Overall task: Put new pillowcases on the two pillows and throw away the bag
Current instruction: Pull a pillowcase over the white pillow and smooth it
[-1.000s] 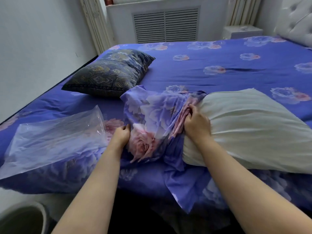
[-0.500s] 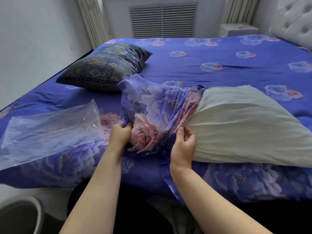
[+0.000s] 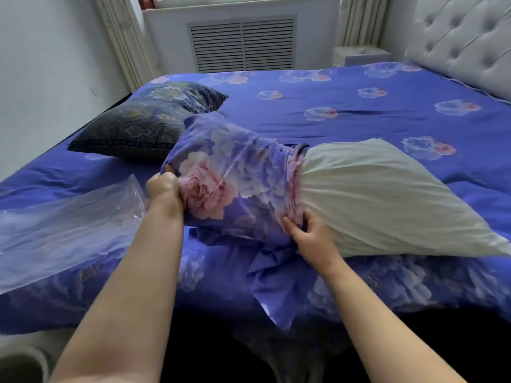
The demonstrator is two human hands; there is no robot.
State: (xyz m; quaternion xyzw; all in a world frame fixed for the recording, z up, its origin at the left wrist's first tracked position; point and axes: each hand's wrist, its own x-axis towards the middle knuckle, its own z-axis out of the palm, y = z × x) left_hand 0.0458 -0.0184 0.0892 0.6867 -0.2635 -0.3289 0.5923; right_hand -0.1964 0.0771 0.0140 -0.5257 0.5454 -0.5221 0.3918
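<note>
Mid-frame, pillowcase [image 3: 235, 175] drawn partway over white pillow [image 3: 387, 200], clenched by left hand [image 3: 164, 189] and pinched by right hand [image 3: 309, 233]; dark pillow [image 3: 149, 123], upper left, and bag [image 3: 66, 228], left, still pending.

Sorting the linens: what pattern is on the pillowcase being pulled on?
Purple-blue pillowcase with large pink and white flowers, clearest in the head view.

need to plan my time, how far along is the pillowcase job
Nothing finished yet. In hand: the floral pillowcase covers only one end of the white pillow; the left hand grips its closed end, the right hand pinches its opening. Left: the dark pillow and the plastic bag lying on the bed.
</note>
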